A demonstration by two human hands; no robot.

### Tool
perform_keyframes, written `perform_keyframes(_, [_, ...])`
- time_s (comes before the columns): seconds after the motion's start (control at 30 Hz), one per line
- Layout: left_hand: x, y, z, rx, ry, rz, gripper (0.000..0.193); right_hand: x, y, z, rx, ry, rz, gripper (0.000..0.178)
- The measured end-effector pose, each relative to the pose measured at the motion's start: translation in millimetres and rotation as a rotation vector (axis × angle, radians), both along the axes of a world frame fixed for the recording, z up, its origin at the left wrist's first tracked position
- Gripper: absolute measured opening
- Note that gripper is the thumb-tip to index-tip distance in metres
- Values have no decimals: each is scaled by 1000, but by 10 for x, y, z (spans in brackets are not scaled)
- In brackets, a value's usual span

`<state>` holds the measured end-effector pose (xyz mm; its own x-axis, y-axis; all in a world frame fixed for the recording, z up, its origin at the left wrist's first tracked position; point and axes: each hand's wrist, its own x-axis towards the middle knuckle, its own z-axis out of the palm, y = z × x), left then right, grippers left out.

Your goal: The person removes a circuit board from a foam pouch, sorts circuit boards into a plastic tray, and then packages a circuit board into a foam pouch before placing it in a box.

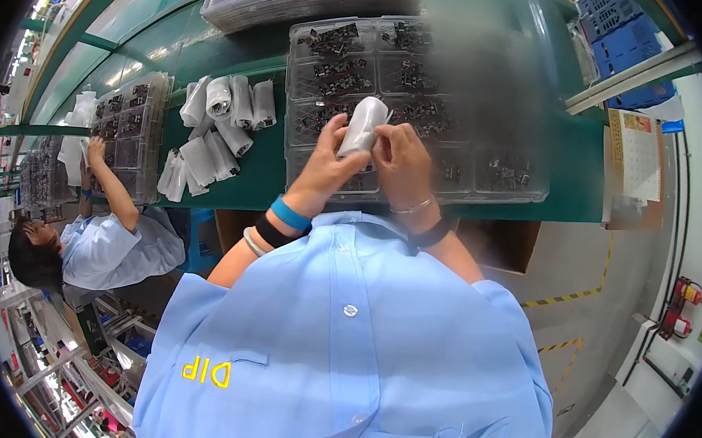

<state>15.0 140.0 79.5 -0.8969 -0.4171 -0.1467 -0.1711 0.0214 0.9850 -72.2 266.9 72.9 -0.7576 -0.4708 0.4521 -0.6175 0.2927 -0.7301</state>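
Between my hands is a white wrapped roll (364,125), tilted, with its rounded end away from me. My left hand (324,168) has its fingers and thumb closed around the lower left of the roll. The fingertips of my right hand (404,162) are pinched together at the roll's right edge, where a bit of the wrap stands out. Below the roll lies a clear compartment tray (299,146) with small dark electronic parts in its sections. To the left, several similar white rolls (225,138) lie heaped on the green bench.
Stacked clear trays (317,5) stand at the back. A smear blurs the tray's right part. At the left, a co-worker (122,240) in light blue handles white material beside another parts tray (141,135). Blue crates (623,59) and a hanging calendar (638,158) are at the right.
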Motion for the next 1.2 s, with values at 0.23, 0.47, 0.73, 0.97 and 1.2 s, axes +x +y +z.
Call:
perform_keyframes(0.23, [-16, -130, 115, 725, -120, -27, 73, 33, 34, 15, -12, 3, 70, 14])
perform_keyframes(0.47, [-5, -58, 214, 542, -195, -17, 80, -51, 92, 33, 75, 108, 196, 13])
perform_keyframes(0.73, [-73, -11, 173, 306, -117, 38, 87, 47, -18, -107, -233, -366, 54, 14])
perform_keyframes(0.97, [30, -87, 15, 178, -184, 39, 88, 99, 94, -134, -129, -433, 147, 15])
perform_keyframes(1.2, [132, -28, 65, -373, -299, 15, 88, -93, 188, 34, 44, -148, 301, 19])
